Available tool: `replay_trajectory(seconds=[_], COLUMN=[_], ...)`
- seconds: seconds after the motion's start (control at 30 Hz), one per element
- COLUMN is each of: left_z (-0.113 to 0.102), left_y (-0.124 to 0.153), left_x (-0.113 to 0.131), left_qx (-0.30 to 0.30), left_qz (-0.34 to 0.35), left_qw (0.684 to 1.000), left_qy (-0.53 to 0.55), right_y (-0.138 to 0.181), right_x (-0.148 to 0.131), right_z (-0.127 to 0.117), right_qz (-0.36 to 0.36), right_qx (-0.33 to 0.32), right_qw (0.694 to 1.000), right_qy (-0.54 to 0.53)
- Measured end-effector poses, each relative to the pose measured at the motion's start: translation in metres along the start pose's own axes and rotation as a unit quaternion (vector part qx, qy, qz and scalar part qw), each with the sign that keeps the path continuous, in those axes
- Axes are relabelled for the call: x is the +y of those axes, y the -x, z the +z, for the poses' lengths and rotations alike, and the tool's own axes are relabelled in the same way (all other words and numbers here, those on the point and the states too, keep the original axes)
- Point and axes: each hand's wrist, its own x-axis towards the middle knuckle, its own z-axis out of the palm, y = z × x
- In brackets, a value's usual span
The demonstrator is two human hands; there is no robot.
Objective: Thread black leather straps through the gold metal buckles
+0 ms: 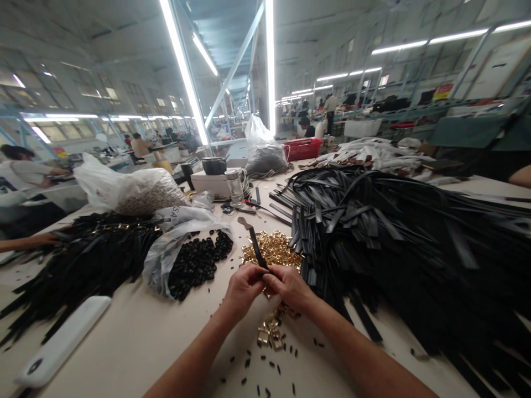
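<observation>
A narrow black leather strap [256, 244] with a brown, widened tip rises from between my fingers. My left hand [244, 286] and my right hand [287, 284] meet over the table, both closed around the strap's lower part. Whatever else may sit between the fingertips is hidden. Gold metal buckles [274, 247] lie heaped just behind my hands, and a few more gold buckles [265, 335] lie in front of them. Small black loops [203, 257] spill from a clear plastic bag [154, 271] to the left.
Long black straps [352, 221] are piled high on the right. Finished-looking black straps [103, 249] lie left, where another person's hand [43, 241] reaches in. A white plastic handle-like object [66, 340], a glass jar [236, 188] and a red basket [305, 148] also stand around.
</observation>
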Motion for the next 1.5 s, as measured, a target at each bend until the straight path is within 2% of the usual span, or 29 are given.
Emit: replay_trajectory(seconds=[0.17,0.27,0.5,0.57,0.67,0.8,0.93,1.13,1.2,1.27,1.4,1.5], left_z=[0.0,-0.006,-0.014,-0.015,-0.015,-0.011,-0.01,-0.014,-0.012,-0.008,-0.002,-0.002], left_y=[-0.001,-0.004,-0.001,0.0,0.002,0.004,0.004,0.002,0.003,0.005,0.007,0.008], left_x=[0.008,0.01,0.013,0.012,0.008,0.006,0.006,0.001,-0.001,-0.001,0.002,0.007], left_qx=[0.012,0.032,-0.071,-0.082,-0.104,-0.105,-0.101,-0.124,-0.116,-0.104,-0.083,-0.105], left_qz=[-0.11,-0.129,-0.191,-0.224,-0.278,-0.303,-0.317,-0.38,-0.368,-0.341,-0.258,-0.198], left_qw=[0.979,0.966,0.943,0.917,0.857,0.807,0.787,0.752,0.755,0.772,0.839,0.88], left_qy=[0.168,0.222,0.262,0.321,0.422,0.496,0.519,0.525,0.531,0.526,0.472,0.418], right_y=[0.0,0.002,0.007,0.008,0.007,0.006,0.006,0.007,0.007,0.006,0.004,0.004], right_x=[0.0,-0.003,-0.011,-0.01,-0.006,-0.004,-0.007,-0.011,-0.013,-0.014,-0.014,-0.013], right_z=[0.0,0.001,-0.002,-0.003,-0.003,-0.003,-0.003,-0.004,-0.005,-0.007,-0.011,-0.013], right_qz=[0.012,0.011,0.036,0.033,0.037,0.047,0.046,0.011,-0.004,-0.007,0.028,0.058], right_qx=[0.002,-0.022,-0.127,-0.147,-0.166,-0.137,-0.106,-0.081,-0.069,-0.056,-0.053,-0.085], right_qw=[0.997,0.996,0.987,0.981,0.975,0.983,0.991,0.996,0.996,0.995,0.996,0.994], right_qy=[-0.074,-0.085,-0.096,-0.119,-0.141,-0.117,-0.065,0.03,0.058,0.079,0.067,0.023])
